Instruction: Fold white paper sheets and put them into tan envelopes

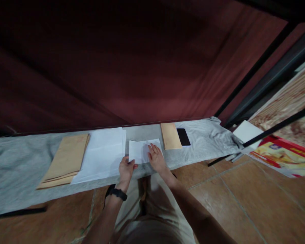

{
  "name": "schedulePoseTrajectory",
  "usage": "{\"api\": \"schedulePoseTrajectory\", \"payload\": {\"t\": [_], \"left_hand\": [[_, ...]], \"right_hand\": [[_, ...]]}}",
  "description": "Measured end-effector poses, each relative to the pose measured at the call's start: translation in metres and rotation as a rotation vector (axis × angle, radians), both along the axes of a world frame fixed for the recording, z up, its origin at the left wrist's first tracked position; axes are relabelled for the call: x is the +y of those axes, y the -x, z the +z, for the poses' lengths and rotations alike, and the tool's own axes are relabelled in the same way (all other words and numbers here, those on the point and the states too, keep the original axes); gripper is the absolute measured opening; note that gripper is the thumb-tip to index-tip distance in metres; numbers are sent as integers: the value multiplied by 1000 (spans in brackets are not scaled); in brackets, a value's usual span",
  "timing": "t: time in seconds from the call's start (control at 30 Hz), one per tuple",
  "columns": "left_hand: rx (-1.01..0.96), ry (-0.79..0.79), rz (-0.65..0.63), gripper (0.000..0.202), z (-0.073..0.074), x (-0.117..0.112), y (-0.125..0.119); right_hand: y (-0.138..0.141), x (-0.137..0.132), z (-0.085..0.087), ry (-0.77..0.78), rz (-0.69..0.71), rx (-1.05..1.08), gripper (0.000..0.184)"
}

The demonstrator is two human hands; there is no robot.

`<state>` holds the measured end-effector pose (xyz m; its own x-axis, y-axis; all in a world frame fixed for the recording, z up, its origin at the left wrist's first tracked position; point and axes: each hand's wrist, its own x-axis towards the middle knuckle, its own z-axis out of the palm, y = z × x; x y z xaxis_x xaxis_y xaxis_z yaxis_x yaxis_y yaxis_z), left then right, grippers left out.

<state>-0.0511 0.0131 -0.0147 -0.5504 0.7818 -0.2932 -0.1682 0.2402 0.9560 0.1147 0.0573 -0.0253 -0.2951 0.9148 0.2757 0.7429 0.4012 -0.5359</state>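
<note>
A folded white sheet of paper [139, 150] lies on the grey cloth [20, 159] in front of me. My left hand [126, 168] grips its near left corner, fingers curled over the edge. Flat on the sheet's right side rests my right hand [156, 157], fingers stretched out and pressing down. A black band sits on my left wrist. A stack of white sheets [103, 153] lies just left of the folded sheet.
A pile of brown envelopes [66, 159] lies at the left of the cloth. One brown envelope [170, 136] and a black phone [183, 137] lie at the right. Red curtain hangs behind. A colourful box [282, 156] and black rods stand at the right over tiled floor.
</note>
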Motion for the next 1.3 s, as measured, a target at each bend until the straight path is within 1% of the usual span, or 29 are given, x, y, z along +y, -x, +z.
{"api": "schedulePoseTrajectory", "payload": {"t": [0.1, 0.2, 0.27, 0.3, 0.37, 0.4, 0.47, 0.5, 0.53, 0.57, 0.6, 0.63, 0.7, 0.77, 0.83, 0.9, 0.97, 1.1, 1.3], "left_hand": [[27, 29, -4, 30, 4, -3, -1], [76, 67, -14, 33, 10, -13, 2], [196, 79, -17, 34, 16, -23, 3], [322, 73, -31, 33, 19, -29, 2], [537, 5, -102, 26, 25, -37, -6], [589, -47, -160, 20, 28, -39, -12], [584, -124, -259, 8, 33, -36, -27], [539, -149, -286, 5, 34, -31, -34], [472, -174, -296, 7, 34, -25, -42], [399, -191, -285, 13, 33, -16, -48], [361, -208, -301, 22, 30, -7, -53], [392, -225, -348, 30, 26, 2, -56], [595, -225, -476, 42, 15, 20, -56], [776, -192, -554, 48, 1, 33, -53], [897, -178, -603, 53, -10, 40, -47], [972, -176, -623, 56, -18, 44, -43], [1018, -165, -626, 58, -21, 45, -40], [1086, -119, -619, 58, -20, 49, -36], [1116, -119, -553, 58, -22, 51, -24]], "right_hand": [[9, 1, -6, 21, 21, -66, 47], [10, 1, -13, 25, 28, -95, 46], [10, 0, -16, 21, 28, -86, 46], [10, 0, -16, 19, 26, -77, 47], [10, 0, -16, 19, 22, -68, 47], [11, -1, -16, 21, 21, -71, 47], [10, -1, -15, 33, 23, -85, 48], [10, -1, -14, 41, 29, -91, 48], [9, -1, -13, 50, 39, -94, 49], [8, -1, -13, 57, 52, -95, 50], [7, -1, -13, 62, 66, -93, 53], [6, -1, -12, 64, 77, -89, 55], [6, -1, -13, 64, 79, -75, 59], [7, 0, -14, 64, 61, -58, 59], [8, 0, -15, 67, 47, -43, 59], [9, 0, -16, 68, 37, -29, 58], [10, 1, -17, 66, 31, -20, 57], [9, 1, -18, 53, 29, -37, 52], [9, 0, -19, 27, 21, -51, 50]]}}
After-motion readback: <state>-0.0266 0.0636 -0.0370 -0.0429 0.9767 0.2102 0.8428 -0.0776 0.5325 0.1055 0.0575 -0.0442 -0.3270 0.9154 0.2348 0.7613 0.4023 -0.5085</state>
